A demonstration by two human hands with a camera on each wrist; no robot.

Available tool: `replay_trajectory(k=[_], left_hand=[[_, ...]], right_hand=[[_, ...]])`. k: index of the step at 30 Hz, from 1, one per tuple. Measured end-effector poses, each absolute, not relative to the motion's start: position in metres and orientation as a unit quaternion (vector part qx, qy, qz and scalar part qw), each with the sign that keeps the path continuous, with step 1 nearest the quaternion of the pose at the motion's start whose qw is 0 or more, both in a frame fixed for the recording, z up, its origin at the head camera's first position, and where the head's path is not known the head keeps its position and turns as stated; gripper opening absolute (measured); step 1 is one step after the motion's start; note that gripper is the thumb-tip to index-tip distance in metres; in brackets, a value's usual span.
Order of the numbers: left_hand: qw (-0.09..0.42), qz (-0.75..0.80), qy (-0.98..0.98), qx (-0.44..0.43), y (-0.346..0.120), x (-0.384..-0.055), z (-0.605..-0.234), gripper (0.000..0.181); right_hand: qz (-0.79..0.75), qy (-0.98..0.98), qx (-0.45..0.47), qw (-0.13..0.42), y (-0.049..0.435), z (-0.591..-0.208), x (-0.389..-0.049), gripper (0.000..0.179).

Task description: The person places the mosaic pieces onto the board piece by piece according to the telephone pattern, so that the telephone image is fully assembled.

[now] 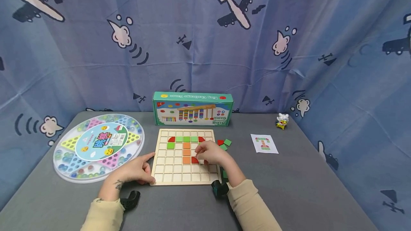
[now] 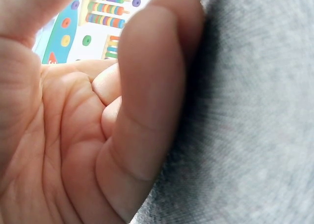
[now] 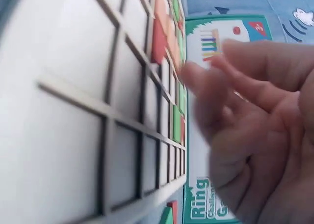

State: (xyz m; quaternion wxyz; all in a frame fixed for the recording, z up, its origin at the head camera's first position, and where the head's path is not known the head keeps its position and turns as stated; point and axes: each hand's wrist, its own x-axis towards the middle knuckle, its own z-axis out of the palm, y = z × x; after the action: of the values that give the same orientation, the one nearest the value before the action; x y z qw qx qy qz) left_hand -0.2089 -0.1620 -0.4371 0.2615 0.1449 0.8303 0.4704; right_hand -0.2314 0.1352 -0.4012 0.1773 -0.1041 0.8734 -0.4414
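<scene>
A wooden grid board [image 1: 163,169] lies on the table, holding green, orange and red tiles. Its upper row runs from a red rounded tile [image 1: 171,139] through green squares [image 1: 186,139] to another red tile [image 1: 201,139]. Orange squares [image 1: 186,152] form a column below. My left hand [image 1: 136,170] touches the board's left edge with a straight index finger, its thumb at the near corner. Over the board's right half hovers my right hand [image 1: 210,152], beside a lower red tile [image 1: 194,160]. No tile shows between its loosely bent fingers in the right wrist view.
Loose red and green tiles [image 1: 227,142] lie right of the board, one green tile [image 1: 225,174] near my right wrist. A pattern card [image 1: 273,147] and a small figurine [image 1: 282,121] sit farther right. Behind stands a game box [image 1: 192,111]; leftward, a round marble board [image 1: 61,142].
</scene>
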Motion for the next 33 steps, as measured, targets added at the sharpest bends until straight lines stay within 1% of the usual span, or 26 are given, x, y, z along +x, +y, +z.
replay_trajectory(k=[5,7,9,13,18,21,28,33], left_hand=[[0.259,0.468,0.833,0.142,-0.162,-0.209,-0.437,0.104],[0.257,0.469,0.833,0.143,-0.162,-0.209,-0.437,0.104],[0.256,0.471,0.832,0.143,-0.162,-0.209,-0.437,0.104],[0.255,0.475,0.83,0.143,-0.163,-0.208,-0.438,0.104],[0.257,0.479,0.827,0.139,-0.163,-0.208,-0.439,0.104],[0.26,0.481,0.826,0.137,-0.163,-0.208,-0.44,0.105],[0.258,0.481,0.827,0.135,-0.162,-0.207,-0.439,0.104],[0.254,0.48,0.828,0.137,-0.161,-0.208,-0.439,0.104]], right_hand=[[-0.467,0.878,-0.088,0.06,0.151,-0.394,-0.245,0.023],[-0.461,0.884,-0.077,0.031,0.16,-0.393,-0.253,0.025],[-0.439,0.896,-0.063,0.021,0.17,-0.393,-0.26,0.026],[-0.349,0.935,-0.054,0.026,0.184,-0.393,-0.272,0.029],[-0.222,0.972,-0.05,0.052,0.191,-0.397,-0.282,0.03],[-0.172,0.981,-0.046,0.072,0.19,-0.402,-0.287,0.028],[-0.134,0.985,-0.053,0.093,0.188,-0.411,-0.29,0.027],[-0.127,0.986,-0.058,0.093,0.189,-0.413,-0.288,0.02]])
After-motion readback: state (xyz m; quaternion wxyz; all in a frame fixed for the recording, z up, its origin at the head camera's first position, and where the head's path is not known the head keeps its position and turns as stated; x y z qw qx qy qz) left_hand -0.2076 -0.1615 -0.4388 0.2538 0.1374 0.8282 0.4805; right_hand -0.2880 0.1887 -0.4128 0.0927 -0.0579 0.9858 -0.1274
